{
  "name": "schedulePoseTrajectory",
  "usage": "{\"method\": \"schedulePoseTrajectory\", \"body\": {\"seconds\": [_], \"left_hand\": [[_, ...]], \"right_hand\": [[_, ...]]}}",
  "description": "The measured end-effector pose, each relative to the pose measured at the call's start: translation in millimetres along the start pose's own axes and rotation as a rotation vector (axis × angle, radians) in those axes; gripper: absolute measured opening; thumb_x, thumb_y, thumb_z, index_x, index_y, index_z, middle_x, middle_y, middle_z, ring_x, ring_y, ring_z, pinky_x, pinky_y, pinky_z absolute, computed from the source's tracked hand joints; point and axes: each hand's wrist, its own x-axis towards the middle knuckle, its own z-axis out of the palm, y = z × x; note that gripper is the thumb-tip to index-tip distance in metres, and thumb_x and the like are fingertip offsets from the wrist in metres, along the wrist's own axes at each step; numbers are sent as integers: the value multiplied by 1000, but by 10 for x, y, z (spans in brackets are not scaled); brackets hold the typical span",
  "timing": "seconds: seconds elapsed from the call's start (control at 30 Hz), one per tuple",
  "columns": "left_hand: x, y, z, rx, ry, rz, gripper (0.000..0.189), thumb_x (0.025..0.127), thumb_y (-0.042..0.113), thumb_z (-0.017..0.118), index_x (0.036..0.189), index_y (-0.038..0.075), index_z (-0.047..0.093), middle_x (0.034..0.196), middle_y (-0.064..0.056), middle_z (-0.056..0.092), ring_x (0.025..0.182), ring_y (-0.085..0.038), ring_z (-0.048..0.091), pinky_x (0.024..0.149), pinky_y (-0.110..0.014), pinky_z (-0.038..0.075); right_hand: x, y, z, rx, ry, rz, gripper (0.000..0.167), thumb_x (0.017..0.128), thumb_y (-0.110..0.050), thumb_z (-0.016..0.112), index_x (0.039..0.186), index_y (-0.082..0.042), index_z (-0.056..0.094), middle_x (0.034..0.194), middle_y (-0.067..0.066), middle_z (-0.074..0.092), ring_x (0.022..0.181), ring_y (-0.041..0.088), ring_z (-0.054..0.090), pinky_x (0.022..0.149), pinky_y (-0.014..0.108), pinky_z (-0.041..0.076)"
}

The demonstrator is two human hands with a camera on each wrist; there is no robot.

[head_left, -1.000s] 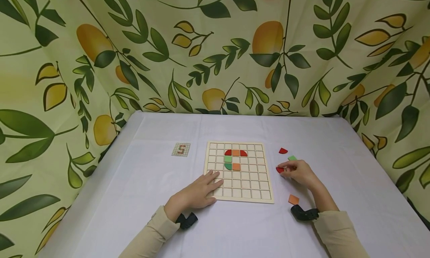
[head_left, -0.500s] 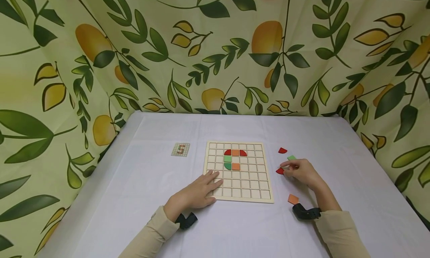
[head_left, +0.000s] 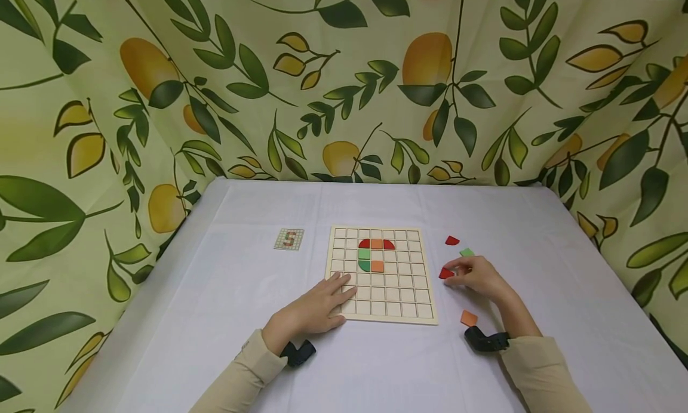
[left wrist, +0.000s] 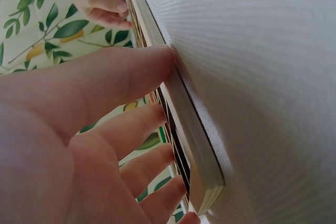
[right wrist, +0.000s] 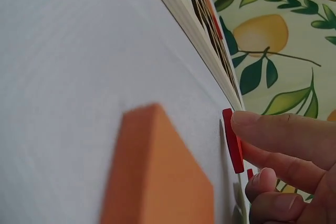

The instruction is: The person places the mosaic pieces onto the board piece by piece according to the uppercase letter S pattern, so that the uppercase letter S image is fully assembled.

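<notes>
In the head view my left hand (head_left: 317,305) rests on the lower left corner of a wooden grid board (head_left: 395,295), fingers spread. Its thumb (left wrist: 142,64) touches the board's near edge in the left wrist view. Right of the board, my right hand (head_left: 481,277) pinches a red quarter-circle tile (head_left: 445,274) between thumb and fingers. The right wrist view shows that red tile (right wrist: 233,142) standing slightly tilted at the fingertips, close to the cloth. Set in the grid are two red quarter-circles, a light green square (head_left: 364,254), a dark green quarter-circle (head_left: 365,266) and two orange squares (head_left: 378,267).
Loose on the white cloth (head_left: 242,281) lie another red quarter-circle (head_left: 452,240), a light green tile (head_left: 466,252) partly behind my right hand, and an orange square (head_left: 469,318) near my right wrist. A small card (head_left: 289,239) with an S pattern lies left of the board.
My right fingers lifted partly off the red tile, then closed on it again, and the tile has turned a little. My left hand stayed on the board.
</notes>
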Motion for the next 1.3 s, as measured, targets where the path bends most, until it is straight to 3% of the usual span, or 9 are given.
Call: {"method": "schedulePoseTrajectory", "body": {"seconds": [0.43,0.77,0.9,1.3], "left_hand": [[2,3,-11,1,-6,-4,57,96,24,57,148,11,39,161,-14,25,152,-34,17,122,-52,24],[2,1,-14,3,-9,-9,57,95,24,57,148,11,39,161,-14,25,152,-34,18,122,-52,25],[-5,5,-14,2,-13,-17,57,95,24,57,148,12,39,161,-13,25,152,-33,18,123,-51,25],[-7,15,-14,-9,-11,-8,57,95,23,57,148,11,39,161,-15,25,152,-34,18,122,-52,24]], "right_hand": [[45,-73,112,-12,-1,-18,35,73,-12,81,103,3,70,69,-1,43,71,14,40,55,21,30],[27,-46,62,14,-42,-21,32,78,-1,70,110,1,69,73,1,44,73,16,42,53,21,34],[27,1,23,22,-18,-22,34,79,0,67,113,2,68,76,2,46,72,15,43,53,20,36],[43,17,70,26,44,47,37,75,-8,78,108,7,67,69,-1,44,67,13,41,51,20,32]]}}
